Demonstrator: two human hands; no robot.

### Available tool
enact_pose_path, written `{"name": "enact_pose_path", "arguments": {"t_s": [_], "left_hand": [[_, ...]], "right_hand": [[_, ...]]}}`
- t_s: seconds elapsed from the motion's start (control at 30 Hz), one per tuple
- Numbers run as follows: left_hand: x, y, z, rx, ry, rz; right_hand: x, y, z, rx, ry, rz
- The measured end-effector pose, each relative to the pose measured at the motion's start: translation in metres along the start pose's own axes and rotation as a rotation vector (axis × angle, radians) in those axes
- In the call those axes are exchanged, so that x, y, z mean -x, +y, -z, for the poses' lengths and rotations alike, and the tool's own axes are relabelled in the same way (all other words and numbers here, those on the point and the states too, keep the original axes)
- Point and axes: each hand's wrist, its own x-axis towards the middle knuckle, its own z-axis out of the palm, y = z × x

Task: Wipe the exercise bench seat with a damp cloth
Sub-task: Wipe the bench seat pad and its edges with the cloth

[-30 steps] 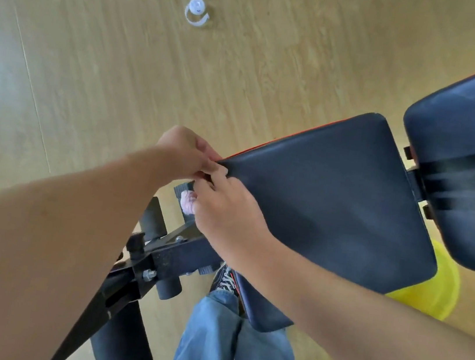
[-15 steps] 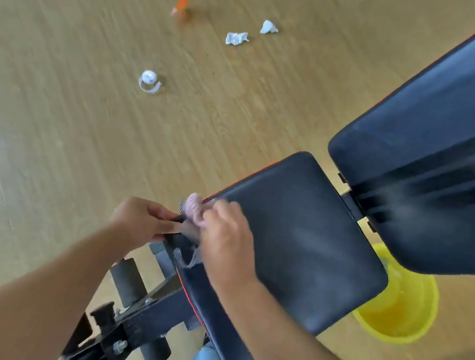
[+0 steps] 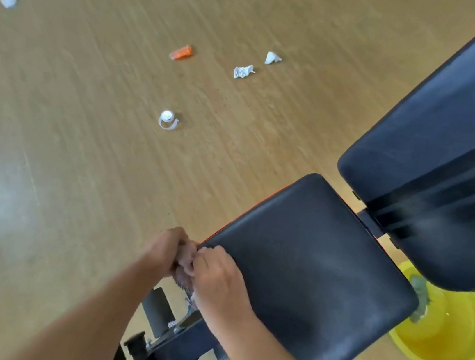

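The black padded bench seat (image 3: 312, 269) fills the lower middle of the head view, with the raised backrest (image 3: 454, 149) behind it at the right. At the seat's near left corner both my hands hold a small pinkish cloth (image 3: 187, 259) bunched between them. My left hand (image 3: 167, 249) grips it from the left side, off the seat's edge. My right hand (image 3: 216, 277) grips it from the right, resting on the seat corner. Most of the cloth is hidden by my fingers.
A yellow basin (image 3: 449, 337) sits on the wooden floor under the seat's far right corner, a greyish rag (image 3: 421, 297) draped over its rim. Crumpled papers (image 3: 243, 71), an orange scrap (image 3: 181, 52) and a white cap (image 3: 167, 119) litter the floor. The bench's black frame (image 3: 164, 343) is below my hands.
The view has tilted up, showing more floor and the basin. My hands stay at the seat's near left corner and have closed together around the cloth.
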Motion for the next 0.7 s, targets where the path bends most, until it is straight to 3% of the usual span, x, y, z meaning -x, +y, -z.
{"name": "enact_pose_path", "arguments": {"t_s": [0.07, 0.1, 0.27, 0.37, 0.5, 0.6, 0.7], "left_hand": [[-0.002, -0.003, 0.005, -0.013, 0.020, -0.005], [-0.003, -0.004, 0.006, -0.011, 0.028, 0.003], [0.005, -0.006, 0.002, -0.014, 0.030, 0.018], [0.003, -0.005, 0.007, -0.141, 0.040, -0.036], [0.008, -0.002, -0.009, -0.519, 0.110, -0.231], [0.028, 0.014, -0.037, -0.772, 0.204, -0.372], [0.056, 0.031, -0.085, -0.795, 0.187, -0.478]], "right_hand": [[0.010, 0.015, 0.011, 0.065, -0.057, 0.163], [0.009, 0.025, 0.020, 0.085, -0.055, 0.157], [-0.017, 0.018, 0.019, -0.015, 0.091, -0.446], [-0.005, -0.020, 0.009, -0.054, -0.069, -0.350], [0.027, 0.003, 0.047, 0.014, -0.174, -0.257], [0.039, 0.057, 0.089, -0.047, -0.062, -0.632], [0.069, 0.113, 0.131, -0.201, 0.115, -0.948]]}}
